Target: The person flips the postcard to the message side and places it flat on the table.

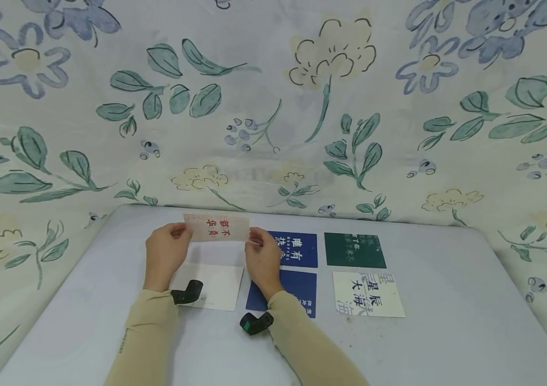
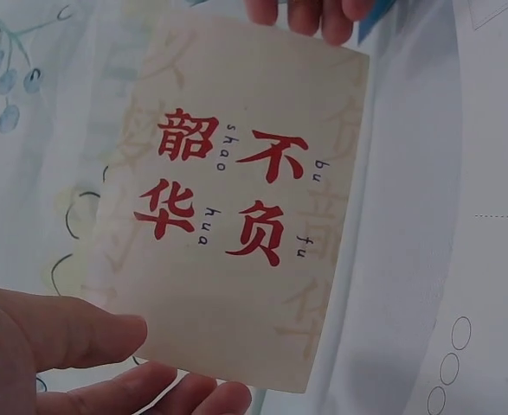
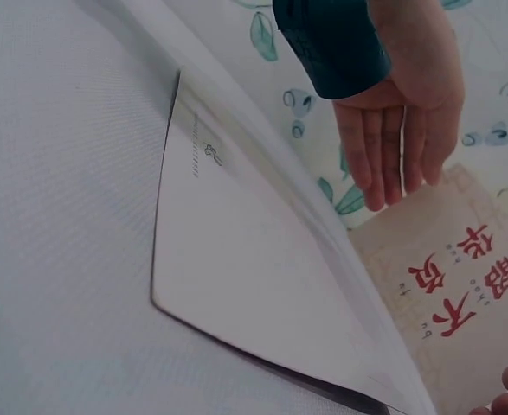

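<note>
A cream postcard [image 1: 217, 227] with red Chinese characters is held up near the far side of the table. My left hand [image 1: 168, 252] pinches its left end, the thumb on the printed face and the fingers behind, as the left wrist view shows. At the opposite end my right hand [image 1: 262, 260] grips the card's edge. In the left wrist view the same postcard [image 2: 236, 199] fills the middle, its large red characters turned sideways. Under and between the forearms lies a white card [image 1: 217, 287], seen with a row of small circles in the left wrist view.
Right of the hands lie two blue cards, the upper one [image 1: 302, 249] and the lower one [image 1: 304, 284], both partly covered by my right arm. Further right are a green card [image 1: 354, 250] and a white card with blue characters [image 1: 369, 294]. A floral cloth [image 1: 273, 107] hangs behind the table.
</note>
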Available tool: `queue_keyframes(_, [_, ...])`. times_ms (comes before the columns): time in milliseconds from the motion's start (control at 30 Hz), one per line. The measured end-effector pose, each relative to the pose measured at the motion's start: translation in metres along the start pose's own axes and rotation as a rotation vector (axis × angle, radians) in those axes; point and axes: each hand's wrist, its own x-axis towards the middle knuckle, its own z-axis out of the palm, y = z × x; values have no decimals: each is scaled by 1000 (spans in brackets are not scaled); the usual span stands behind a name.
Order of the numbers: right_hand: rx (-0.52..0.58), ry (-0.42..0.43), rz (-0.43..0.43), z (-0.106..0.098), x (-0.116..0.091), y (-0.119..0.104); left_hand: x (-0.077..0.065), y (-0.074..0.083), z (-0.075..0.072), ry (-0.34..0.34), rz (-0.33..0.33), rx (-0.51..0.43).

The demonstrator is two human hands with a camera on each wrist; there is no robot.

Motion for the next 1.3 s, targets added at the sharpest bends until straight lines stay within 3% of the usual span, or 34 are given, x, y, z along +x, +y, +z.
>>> queue_keyframes(400, [-13, 27, 36, 0, 1, 1, 0, 0, -4, -1, -1, -5])
queue_keyframes(633, [-11, 42, 60, -1, 2, 2, 2, -3, -6, -34, -24, -36])
queue_keyframes(733, [-16, 45, 58, -1, 2, 3, 20, -32, 10, -22, -31, -27])
queue_keyframes(867, [-13, 45, 35, -2, 1, 4, 50, -83, 40, 15, -47, -6])
queue_keyframes(967, [8, 44, 33, -2, 1, 3, 57, -95, 46, 16, -69, -33])
queue_keyframes(1133, [53, 36, 73, -4, 2, 3, 53, -92, 38, -27, -83, -107])
queue_keyframes(1300, [71, 23, 94, -5, 2, 4, 30, -54, 9, -120, -102, -230])
